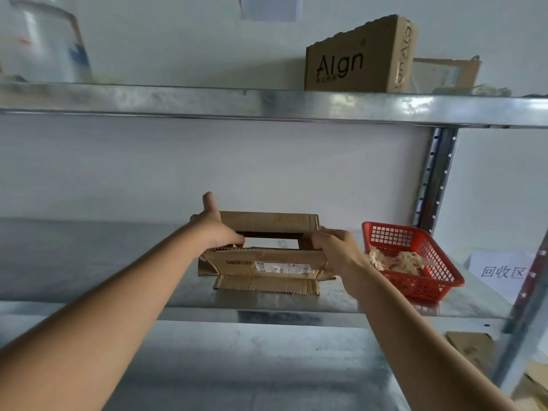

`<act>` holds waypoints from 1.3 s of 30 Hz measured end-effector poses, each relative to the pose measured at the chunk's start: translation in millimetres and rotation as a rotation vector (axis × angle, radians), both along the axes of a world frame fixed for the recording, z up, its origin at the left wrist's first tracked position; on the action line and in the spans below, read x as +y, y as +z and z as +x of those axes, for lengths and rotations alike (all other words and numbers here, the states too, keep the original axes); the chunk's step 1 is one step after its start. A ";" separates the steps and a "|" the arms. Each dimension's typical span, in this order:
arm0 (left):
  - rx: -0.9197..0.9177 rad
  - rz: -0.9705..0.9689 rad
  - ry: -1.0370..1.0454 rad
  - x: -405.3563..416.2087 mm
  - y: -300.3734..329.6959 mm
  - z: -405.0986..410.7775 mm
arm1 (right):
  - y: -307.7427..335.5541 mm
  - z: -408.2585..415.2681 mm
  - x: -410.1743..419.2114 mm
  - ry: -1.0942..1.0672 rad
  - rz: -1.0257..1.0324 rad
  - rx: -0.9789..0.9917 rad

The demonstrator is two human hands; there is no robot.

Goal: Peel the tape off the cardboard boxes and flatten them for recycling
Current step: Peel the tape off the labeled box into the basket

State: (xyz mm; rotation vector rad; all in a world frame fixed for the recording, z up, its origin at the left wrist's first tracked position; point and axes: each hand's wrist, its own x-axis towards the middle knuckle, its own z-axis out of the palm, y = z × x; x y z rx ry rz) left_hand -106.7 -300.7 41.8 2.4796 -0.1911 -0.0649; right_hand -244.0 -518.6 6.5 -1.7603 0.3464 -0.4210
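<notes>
Partly hidden, the fingertips of both hands dip behind the cardboard, so how far they reach inside cannot be told. At the upper left a pale plastic container (pixel 44 43) is blurred and cut by the picture's edge, and its print is unreadable. A second brown box (pixel 447 73) sits half concealed behind the box printed "AIgn" (pixel 360 56) on the top shelf (pixel 207 100). A sheet of paper (pixel 270 7) on the wall is cropped at the top. Down at the lower right, scraps of cardboard (pixel 471 350) lie beyond the upright post (pixel 436 176), too cut off to make out.

The setting is a galvanised metal rack against a plain white wall. On the middle shelf (pixel 89 262) stands the open cardboard box (pixel 264 264), both ends open so the wall shows through, its bottom flaps splayed onto the metal and a shipping label (pixel 283 267) on the near face. Just beside it to the right is a red plastic basket (pixel 415 259) holding crumpled strips of tape (pixel 397 261). Further right lies a white sign (pixel 501 271) with Chinese characters.

Both bare arms stretch forward. The left hand (pixel 215 229) grips the box's upper left corner, thumb pointing up and fingers curled over the near top edge. The right hand (pixel 333 243) clasps the right end, fingers bent round the top edge.
</notes>
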 end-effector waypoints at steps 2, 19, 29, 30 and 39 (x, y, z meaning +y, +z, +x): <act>0.028 -0.033 0.006 7.9 -6.7 -3.6 | -2.4 -10.6 7.3 0.009 -0.029 -0.018; -0.238 -0.315 -0.027 35.0 -44.8 -28.3 | -16.6 -30.4 29.8 -0.089 -0.420 -0.125; -0.057 -0.622 -0.151 56.9 -35.9 -23.9 | 6.3 -19.8 36.7 -0.231 -0.397 0.026; -0.046 -0.638 -0.169 59.3 -36.2 -25.9 | 9.6 -18.1 36.4 -0.240 -0.424 0.071; 0.239 -0.772 -0.401 87.5 -45.7 -19.4 | 21.4 -17.4 47.7 -0.311 -0.725 0.270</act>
